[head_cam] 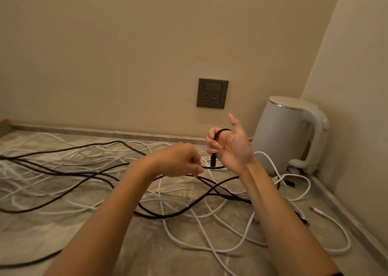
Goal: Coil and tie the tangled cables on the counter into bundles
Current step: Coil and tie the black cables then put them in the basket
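Forearms [100, 223], marbled counter [42, 231], tangled cables [213, 189], kettle [281, 133], wall socket [212, 93]

right hand [232, 149] grips black cable [213, 160] end | left hand [178, 160] pinches it | white cables [273, 164] on counter [126, 244]

Counter [130, 246] polished marble; kettle [281, 133] matt plastic.

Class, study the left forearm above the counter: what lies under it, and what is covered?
The black cable and white cables run across the marbled counter and pass beneath the left forearm. The stretches directly under it are covered, so how they cross there cannot be seen.
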Motion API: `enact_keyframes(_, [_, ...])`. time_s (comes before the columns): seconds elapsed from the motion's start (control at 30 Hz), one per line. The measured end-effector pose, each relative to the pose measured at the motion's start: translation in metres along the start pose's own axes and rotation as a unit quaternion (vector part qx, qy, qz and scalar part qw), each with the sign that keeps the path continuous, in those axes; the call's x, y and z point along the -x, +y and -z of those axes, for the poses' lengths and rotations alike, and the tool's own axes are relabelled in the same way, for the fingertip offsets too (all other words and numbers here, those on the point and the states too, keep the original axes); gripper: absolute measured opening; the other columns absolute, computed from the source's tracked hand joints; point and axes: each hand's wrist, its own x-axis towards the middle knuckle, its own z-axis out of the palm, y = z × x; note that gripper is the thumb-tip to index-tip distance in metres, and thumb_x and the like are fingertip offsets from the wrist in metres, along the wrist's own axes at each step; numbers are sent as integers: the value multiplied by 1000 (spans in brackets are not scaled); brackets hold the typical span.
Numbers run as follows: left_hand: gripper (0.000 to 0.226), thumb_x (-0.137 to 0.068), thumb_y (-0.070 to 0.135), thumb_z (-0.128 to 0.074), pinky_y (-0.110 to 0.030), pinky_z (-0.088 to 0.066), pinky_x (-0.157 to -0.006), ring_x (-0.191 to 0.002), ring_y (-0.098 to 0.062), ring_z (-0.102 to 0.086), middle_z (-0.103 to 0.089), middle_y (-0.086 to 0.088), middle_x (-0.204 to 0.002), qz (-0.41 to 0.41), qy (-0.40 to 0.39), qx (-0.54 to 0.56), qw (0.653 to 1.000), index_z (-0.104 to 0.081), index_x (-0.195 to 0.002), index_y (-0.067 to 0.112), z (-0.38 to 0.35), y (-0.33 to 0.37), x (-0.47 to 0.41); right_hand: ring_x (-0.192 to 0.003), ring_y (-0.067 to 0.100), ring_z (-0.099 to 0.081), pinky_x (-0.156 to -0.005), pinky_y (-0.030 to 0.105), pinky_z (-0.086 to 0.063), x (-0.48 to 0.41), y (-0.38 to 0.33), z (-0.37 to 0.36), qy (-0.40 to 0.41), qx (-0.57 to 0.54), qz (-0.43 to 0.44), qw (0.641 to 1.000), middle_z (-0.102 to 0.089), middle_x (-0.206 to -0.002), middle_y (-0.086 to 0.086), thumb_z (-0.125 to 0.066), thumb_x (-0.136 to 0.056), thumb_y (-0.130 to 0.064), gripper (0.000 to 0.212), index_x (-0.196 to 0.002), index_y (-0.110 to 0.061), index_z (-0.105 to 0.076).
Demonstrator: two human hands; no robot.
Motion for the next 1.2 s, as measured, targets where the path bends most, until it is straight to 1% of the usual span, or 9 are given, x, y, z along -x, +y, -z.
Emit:
enact_keyframes(0.07, [20,-90,27,-58,-13,-30,-49,-49,0,-44,-52,11,-60,13,23,-14,1000,-68,-76,16,7,-2,4,-54,12,-32,-54,24,-33,2,-2,-2,-15,-1,-10,1000,-39,-61,3,-22,-92,-60,61,-74,-7,-48])
enact_keyframes(0.2, [20,-90,25,-58,-21,-32,-53,-51,-4,-41,-52,11,-59,34,57,-15,998,-68,-75,17,18,-2,12,-61,12,-36,-64,28,-32,3,-2,-4,4,9,1,1000,-45,-68,3,-26,-91,-60,60,-80,-7,-51])
enact_keyframes(0.37, [20,-90,24,-59,-21,-29,-50,-49,-5,-39,-51,8,-57,43,105,-24,993,-65,-71,19,22,5,15,-60,12,-38,-63,28,-33,2,1,-6,14,48,-15,999,-47,-68,4,-22,-94,-59,64,-83,-4,-54])
enact_keyframes(0.53, [17,-87,25,-62,-28,-38,-57,-57,-13,-48,-62,-2,-67,16,155,-46,987,-70,-80,12,22,7,14,-61,13,-40,-62,26,-37,0,0,-9,19,177,-55,982,-49,-66,3,-14,-93,-64,73,-78,-6,-55])
enact_keyframes(0.63, [15,-86,26,-63,-27,-34,-57,-60,-10,-48,-54,8,-63,-14,189,-61,980,-68,-78,15,27,9,16,-60,13,-39,-63,28,-35,-4,4,-12,0,243,-79,967,-47,-61,1,-6,-88,-71,80,-69,-9,-52])
enact_keyframes(0.77, [13,-85,30,-63,-29,-30,-74,-72,-11,-47,-47,20,-64,-45,264,-75,961,-66,-78,19,30,6,16,-52,13,-37,-54,26,-32,-5,9,-14,-50,268,-111,956,-43,-57,2,3,-82,-76,87,-64,-7,-46])
enact_keyframes(0.9, [15,-84,28,-64,-34,-40,-77,-73,-14,-51,-53,11,-67,-41,342,2,939,-66,-79,14,28,-1,14,-43,12,-24,-40,21,-23,-1,4,-21,-83,202,-132,967,-31,-46,0,2,-81,-77,80,-47,-15,-34])
enact_keyframes(1.03, [18,-84,28,-64,-30,-42,-67,-67,-17,-52,-59,-1,-70,-24,381,63,922,-67,-83,10,26,-4,11,-33,6,-17,-33,17,-14,1,2,-25,-158,79,-155,972,-28,-35,-7,-5,-80,-78,77,-40,-19,-33])
enact_keyframes(1.2, [18,-89,29,-57,-25,-31,-54,-53,-5,-40,-46,9,-56,-10,386,98,917,-59,-74,19,16,-5,3,-32,9,-24,-33,15,-20,-2,5,-30,-321,-134,-202,915,-28,-37,-3,-19,-82,-77,70,-49,-16,-31])
